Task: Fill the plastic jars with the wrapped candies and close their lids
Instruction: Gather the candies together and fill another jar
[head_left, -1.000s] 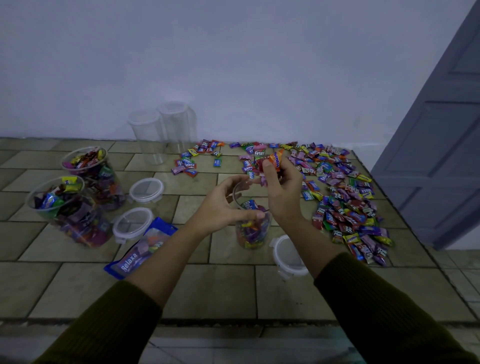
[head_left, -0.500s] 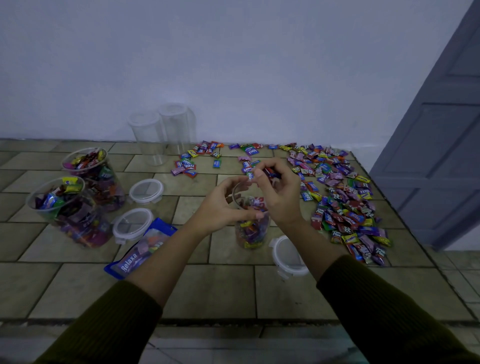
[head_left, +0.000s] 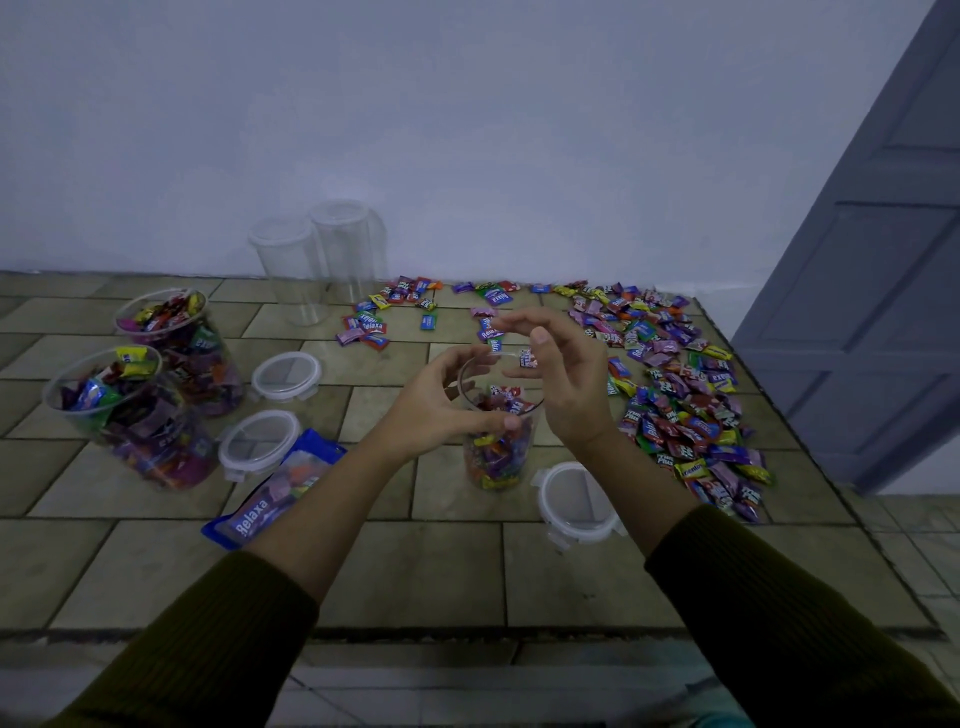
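Two hands at one part-filled jar (head_left: 498, 452), upright on the tiled bench (head_left: 415, 571): left hand (head_left: 436, 410) curled round the rim, steadying it; right hand (head_left: 566, 379) just above the open mouth, fingers loosely apart, seemingly empty. Loose wrapped candies (head_left: 685, 410) spread to the right and behind, nearer the right hand. Likely next: a reach rightward for more. Unfitted lid (head_left: 576, 499) flat just right of the jar.
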